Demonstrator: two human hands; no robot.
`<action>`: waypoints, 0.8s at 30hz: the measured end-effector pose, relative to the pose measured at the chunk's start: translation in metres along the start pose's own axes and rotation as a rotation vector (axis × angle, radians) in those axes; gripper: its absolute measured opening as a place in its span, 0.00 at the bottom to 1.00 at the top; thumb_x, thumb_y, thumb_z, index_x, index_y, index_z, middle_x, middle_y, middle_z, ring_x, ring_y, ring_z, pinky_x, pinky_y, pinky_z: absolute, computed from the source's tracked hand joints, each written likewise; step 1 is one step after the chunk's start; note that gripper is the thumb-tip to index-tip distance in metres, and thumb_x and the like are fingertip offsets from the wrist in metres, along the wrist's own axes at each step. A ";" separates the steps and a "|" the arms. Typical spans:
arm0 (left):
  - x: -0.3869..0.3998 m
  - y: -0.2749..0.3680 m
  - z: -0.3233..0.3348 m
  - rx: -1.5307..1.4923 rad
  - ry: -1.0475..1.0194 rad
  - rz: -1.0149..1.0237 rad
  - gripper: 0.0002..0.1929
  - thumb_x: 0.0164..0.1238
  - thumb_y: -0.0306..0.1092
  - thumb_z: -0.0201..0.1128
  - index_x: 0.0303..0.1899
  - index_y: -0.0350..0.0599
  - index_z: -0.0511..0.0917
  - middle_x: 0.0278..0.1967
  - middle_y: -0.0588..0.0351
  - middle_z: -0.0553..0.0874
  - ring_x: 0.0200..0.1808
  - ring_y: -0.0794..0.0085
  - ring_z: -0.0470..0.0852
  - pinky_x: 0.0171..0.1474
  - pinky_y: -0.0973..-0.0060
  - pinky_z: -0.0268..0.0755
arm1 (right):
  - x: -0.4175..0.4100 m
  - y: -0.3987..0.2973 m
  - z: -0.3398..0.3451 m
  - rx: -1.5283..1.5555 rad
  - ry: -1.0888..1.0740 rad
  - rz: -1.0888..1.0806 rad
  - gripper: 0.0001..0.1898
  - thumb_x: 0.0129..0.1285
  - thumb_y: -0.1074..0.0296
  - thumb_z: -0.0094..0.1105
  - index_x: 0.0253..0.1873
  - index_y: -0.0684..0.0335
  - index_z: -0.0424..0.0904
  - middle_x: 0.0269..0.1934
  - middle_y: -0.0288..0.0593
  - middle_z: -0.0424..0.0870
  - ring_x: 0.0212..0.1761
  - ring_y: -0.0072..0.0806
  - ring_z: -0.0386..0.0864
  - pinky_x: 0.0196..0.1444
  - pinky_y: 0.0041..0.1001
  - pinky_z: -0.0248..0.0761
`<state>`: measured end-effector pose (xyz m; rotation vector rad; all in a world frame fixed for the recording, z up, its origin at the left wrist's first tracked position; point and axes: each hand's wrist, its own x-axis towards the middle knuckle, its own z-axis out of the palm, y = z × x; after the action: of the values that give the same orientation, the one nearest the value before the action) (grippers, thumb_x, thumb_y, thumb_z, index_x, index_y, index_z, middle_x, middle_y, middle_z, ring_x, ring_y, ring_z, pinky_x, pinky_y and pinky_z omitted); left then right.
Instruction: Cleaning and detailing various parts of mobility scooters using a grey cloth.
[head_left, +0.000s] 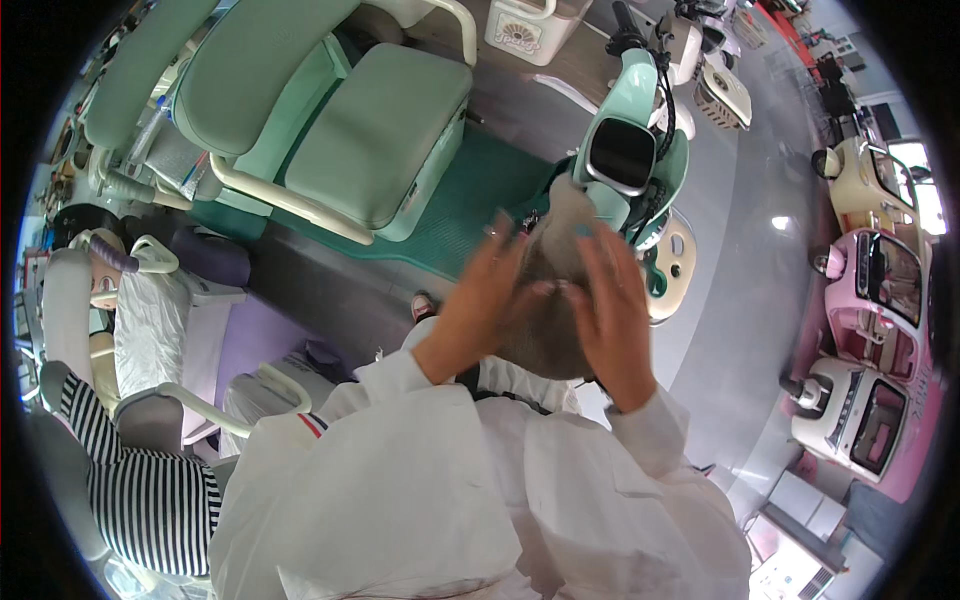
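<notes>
Before my chest is a piece of soft grey-brown cloth (544, 330), bunched at the top and hanging in a wide fold. My left hand (484, 292) grips its left side, and my right hand (613, 300) has its thumb and fingers around the right side. Both hands are blurred, and the fingers behind the cloth are hidden. Just beyond them stands the front column of a mint-green electric scooter, with a dark display (621, 155) and a black handlebar grip (624, 26). Its padded green seat (382, 135) is to the left, above a dark green ribbed footboard (480, 199).
A cream tray with holes (671, 262) sits beside the scooter's column. At left is a purple vehicle (259, 341) with plastic-wrapped seats, near a person in a striped shirt (154, 502). A white bin (525, 34) stands beyond. Small pink (844, 307) and cream vehicles line the right.
</notes>
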<state>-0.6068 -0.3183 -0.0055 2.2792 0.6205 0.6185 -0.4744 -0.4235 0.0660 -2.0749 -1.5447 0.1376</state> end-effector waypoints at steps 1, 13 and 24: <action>-0.004 0.005 0.009 -0.383 -0.165 -0.039 0.27 0.64 0.36 0.58 0.60 0.32 0.62 0.61 0.33 0.64 0.52 0.41 0.74 0.53 0.61 0.70 | -0.001 -0.002 0.008 -0.009 0.007 0.018 0.26 0.59 0.64 0.61 0.61 0.63 0.67 0.64 0.51 0.63 0.66 0.48 0.61 0.64 0.44 0.58; -0.007 -0.019 0.010 -0.642 -0.486 -0.141 0.36 0.55 0.31 0.63 0.64 0.37 0.53 0.56 0.36 0.72 0.53 0.45 0.77 0.50 0.62 0.73 | -0.039 -0.022 0.046 -0.133 -0.286 0.000 0.29 0.62 0.60 0.52 0.68 0.58 0.61 0.71 0.49 0.52 0.73 0.52 0.48 0.70 0.47 0.46; -0.040 -0.004 -0.009 -0.754 -0.539 -0.295 0.34 0.60 0.32 0.63 0.61 0.33 0.51 0.51 0.39 0.74 0.54 0.55 0.77 0.54 0.67 0.69 | -0.047 -0.078 0.057 1.217 0.511 1.049 0.27 0.65 0.67 0.55 0.65 0.68 0.56 0.59 0.49 0.68 0.60 0.32 0.67 0.61 0.28 0.62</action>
<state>-0.6442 -0.3342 -0.0127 1.5028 0.3556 0.0471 -0.5798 -0.4309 0.0441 -1.4330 0.1454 0.6569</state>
